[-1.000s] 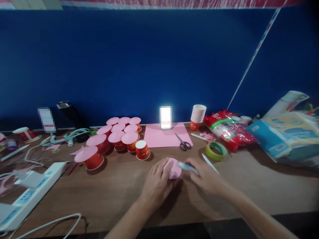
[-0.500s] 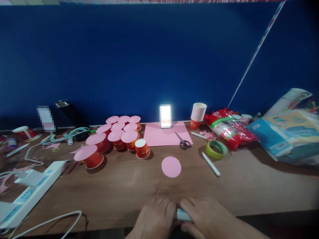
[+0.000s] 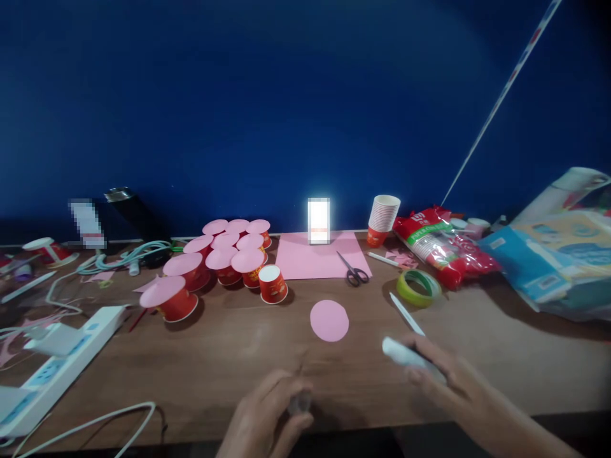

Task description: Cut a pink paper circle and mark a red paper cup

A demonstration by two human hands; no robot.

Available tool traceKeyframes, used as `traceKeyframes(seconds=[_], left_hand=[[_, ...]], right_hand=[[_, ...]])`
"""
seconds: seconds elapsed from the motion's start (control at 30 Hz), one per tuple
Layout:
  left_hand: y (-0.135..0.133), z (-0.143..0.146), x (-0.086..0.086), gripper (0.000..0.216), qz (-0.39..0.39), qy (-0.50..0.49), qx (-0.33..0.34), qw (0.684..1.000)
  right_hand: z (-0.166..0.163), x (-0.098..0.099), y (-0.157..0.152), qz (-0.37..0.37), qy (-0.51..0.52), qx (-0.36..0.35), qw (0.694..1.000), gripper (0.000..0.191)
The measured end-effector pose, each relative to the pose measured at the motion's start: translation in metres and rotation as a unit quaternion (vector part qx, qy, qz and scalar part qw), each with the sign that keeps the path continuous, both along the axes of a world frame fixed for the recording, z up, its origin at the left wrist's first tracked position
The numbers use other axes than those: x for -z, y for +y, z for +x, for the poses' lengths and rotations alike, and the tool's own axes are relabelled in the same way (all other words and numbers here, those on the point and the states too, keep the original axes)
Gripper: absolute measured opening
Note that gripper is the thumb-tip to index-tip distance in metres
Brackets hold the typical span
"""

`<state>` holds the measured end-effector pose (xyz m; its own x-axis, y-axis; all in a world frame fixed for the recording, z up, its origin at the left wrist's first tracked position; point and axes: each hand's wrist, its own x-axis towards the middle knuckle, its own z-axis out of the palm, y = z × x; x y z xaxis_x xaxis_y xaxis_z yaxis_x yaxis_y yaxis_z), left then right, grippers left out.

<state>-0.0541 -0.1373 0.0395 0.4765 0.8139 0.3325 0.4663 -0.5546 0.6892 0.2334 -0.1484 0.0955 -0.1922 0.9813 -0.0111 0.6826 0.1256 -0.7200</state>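
Note:
My right hand (image 3: 449,378) grips a white glue stick (image 3: 405,353), its bare white end pointing up and left. Between the fingertips of my left hand (image 3: 267,413) is a small translucent cap (image 3: 300,402), partly hidden and blurred. Beyond both hands a pink paper circle (image 3: 329,320) lies flat on the wooden table (image 3: 229,369). Upside down to its left stands a bare red paper cup (image 3: 273,284). Near it are several more upturned red cups, each topped by a pink paper disc (image 3: 221,257). A white pen (image 3: 407,313) lies just past my right hand.
Black scissors (image 3: 354,272) rest on a pink sheet (image 3: 310,261) under a lit phone (image 3: 319,221). Green tape (image 3: 419,288), stacked cups (image 3: 383,219) and a red cup bag (image 3: 432,245) stand right. A power strip (image 3: 71,359) and cables lie left.
My hands have come apart, and the glue stick's end is uncovered. My right hand moved up and right with the stick, while my left hand moved left with the cap.

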Motion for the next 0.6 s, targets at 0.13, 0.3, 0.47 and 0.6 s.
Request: traceKeyframes(seconds=[0.13,0.3,0.47,0.6], left_hand=[[0.026,0.048,-0.007,0.028,-0.260,-0.196,0.006,0.946],[0.057,0.075,0.003,0.025,-0.412,-0.393,0.037,0.821],[0.064,0.078,0.013,0.032,-0.441,-0.419,0.030,0.793],[0.069,0.081,0.021,0.030,-0.419,-0.357,0.017,0.834]], right_hand=[[-0.031,0.016,0.030,-0.012,0.169,0.015,0.985,0.019],[-0.058,0.031,0.050,-0.029,0.309,-0.009,0.951,0.020],[-0.056,0.047,0.056,-0.035,0.330,-0.017,0.943,0.024],[-0.048,0.057,0.065,-0.017,0.292,-0.005,0.956,0.021]])
